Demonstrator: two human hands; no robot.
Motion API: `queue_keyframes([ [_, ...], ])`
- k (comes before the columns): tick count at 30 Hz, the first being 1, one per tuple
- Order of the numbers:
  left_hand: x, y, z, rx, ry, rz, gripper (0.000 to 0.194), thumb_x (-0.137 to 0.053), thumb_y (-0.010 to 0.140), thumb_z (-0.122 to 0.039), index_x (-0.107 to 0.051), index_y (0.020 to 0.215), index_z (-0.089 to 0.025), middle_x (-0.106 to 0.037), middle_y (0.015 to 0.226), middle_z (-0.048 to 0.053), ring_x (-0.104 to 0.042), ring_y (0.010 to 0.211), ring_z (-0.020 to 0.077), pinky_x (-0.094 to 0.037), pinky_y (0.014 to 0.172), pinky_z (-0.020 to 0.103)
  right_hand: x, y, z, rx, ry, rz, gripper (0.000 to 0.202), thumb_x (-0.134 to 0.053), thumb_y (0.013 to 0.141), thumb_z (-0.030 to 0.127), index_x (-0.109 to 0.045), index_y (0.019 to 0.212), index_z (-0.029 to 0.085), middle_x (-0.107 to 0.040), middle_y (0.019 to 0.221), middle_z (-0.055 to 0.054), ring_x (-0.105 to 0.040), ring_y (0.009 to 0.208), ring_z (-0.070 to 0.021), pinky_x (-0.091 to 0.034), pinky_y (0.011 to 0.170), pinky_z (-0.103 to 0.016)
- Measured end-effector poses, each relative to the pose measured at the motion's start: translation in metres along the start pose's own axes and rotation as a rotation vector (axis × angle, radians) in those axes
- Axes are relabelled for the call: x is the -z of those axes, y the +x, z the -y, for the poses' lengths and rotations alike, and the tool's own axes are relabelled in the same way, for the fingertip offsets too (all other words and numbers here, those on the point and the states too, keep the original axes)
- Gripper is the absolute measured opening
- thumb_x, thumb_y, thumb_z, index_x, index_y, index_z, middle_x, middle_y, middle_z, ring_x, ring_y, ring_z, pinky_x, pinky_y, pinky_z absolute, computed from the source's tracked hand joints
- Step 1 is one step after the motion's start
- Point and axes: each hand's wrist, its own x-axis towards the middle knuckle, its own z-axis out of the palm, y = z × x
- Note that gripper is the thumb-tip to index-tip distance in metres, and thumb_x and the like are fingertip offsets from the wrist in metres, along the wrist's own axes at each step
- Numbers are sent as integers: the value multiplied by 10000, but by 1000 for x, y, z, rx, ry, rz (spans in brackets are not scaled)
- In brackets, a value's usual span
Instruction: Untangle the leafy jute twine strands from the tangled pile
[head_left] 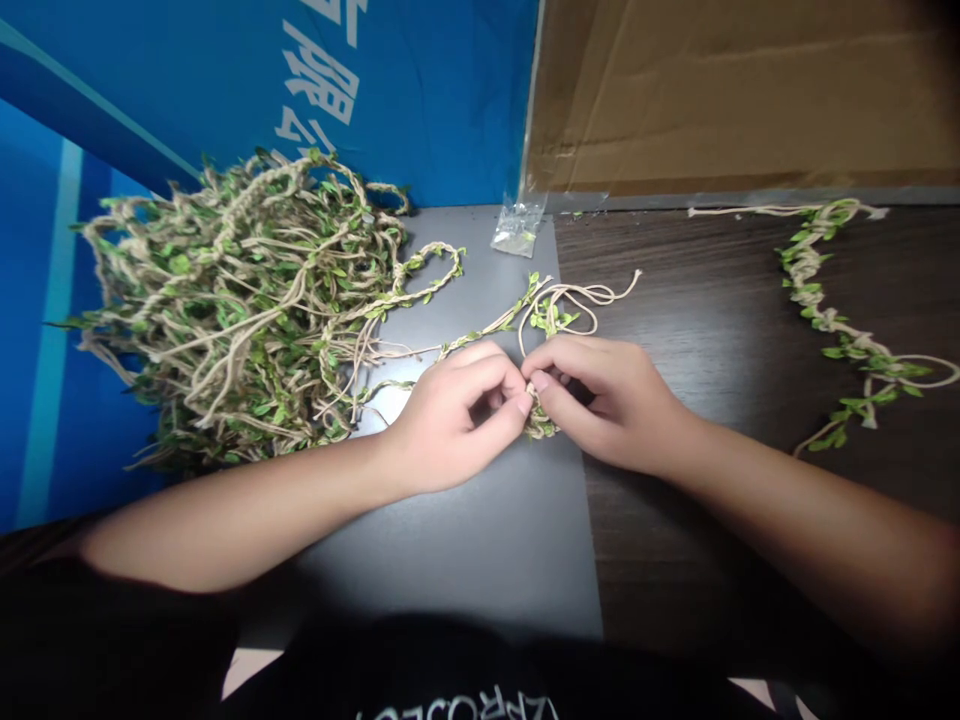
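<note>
A braided beige cord with green leaves (541,428) lies between my hands at the middle of the table. My left hand (469,410) pinches it from the left with thumb and forefinger. From the right, my right hand (607,400) pinches the same cord, its fingertips nearly touching those of the left. Loose cord ends (592,295) curl on the table just beyond my fingers, with a few leaves among them. Part of the cord is hidden behind my fingers.
A large heap of leafy braided cords (255,300) fills the left side. Another leafy cord (825,315) lies at the right. A small clear plastic bag (517,228) sits near the back, before a blue panel (450,100) and a brown cardboard box (735,100).
</note>
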Motion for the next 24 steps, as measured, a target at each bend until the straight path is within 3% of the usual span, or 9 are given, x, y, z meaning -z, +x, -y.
queue_keyframes([
  [24,-1,-1,0,-1,-12,-9,170,-599,973,-253,-622,832,-160,-587,806,20,-555,766,125,-459,738,281,-3,-1,-2,-2,-58,1,117,-538,937,142,-630,938,216,-665,819,11,-587,750,-119,-425,694,-266],
])
